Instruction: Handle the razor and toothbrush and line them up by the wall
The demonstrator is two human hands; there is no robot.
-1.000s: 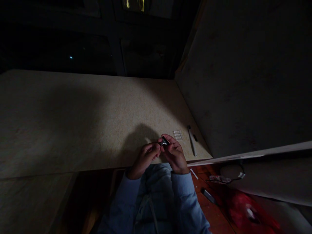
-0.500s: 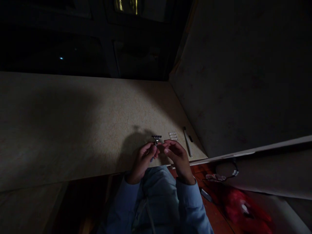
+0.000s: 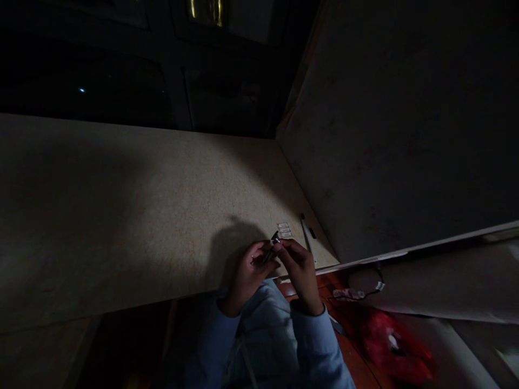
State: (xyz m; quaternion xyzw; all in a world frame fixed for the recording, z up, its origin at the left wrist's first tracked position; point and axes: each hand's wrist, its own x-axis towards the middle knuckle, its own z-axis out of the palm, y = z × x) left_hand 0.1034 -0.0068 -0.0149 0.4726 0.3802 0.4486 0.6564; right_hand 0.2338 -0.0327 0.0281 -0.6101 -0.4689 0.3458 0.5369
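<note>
Both my hands meet over the near edge of a beige table (image 3: pixel 121 205). My left hand (image 3: pixel 247 273) is closed round the handle of a small metal safety razor (image 3: pixel 272 244). The razor's dark head points up and to the right. My right hand (image 3: pixel 298 265) pinches the razor near its head with thumb and fingertips. Just beyond the hands, a small pale pack (image 3: pixel 284 230) of what look like blades lies on the table. The light is dim, so fine detail is hard to make out.
A thin white stick-like tool (image 3: pixel 308 237) lies by the table's right edge. A large grey board (image 3: pixel 405 135) leans on the right. Red cloth (image 3: pixel 389 340) and a cable (image 3: pixel 360 292) lie on the reddish floor. Dark cabinets stand behind the table.
Half a second ago the left hand held the razor upright with the right hand's fingers off it. Now the razor is tilted and the right hand has closed on its head end.
</note>
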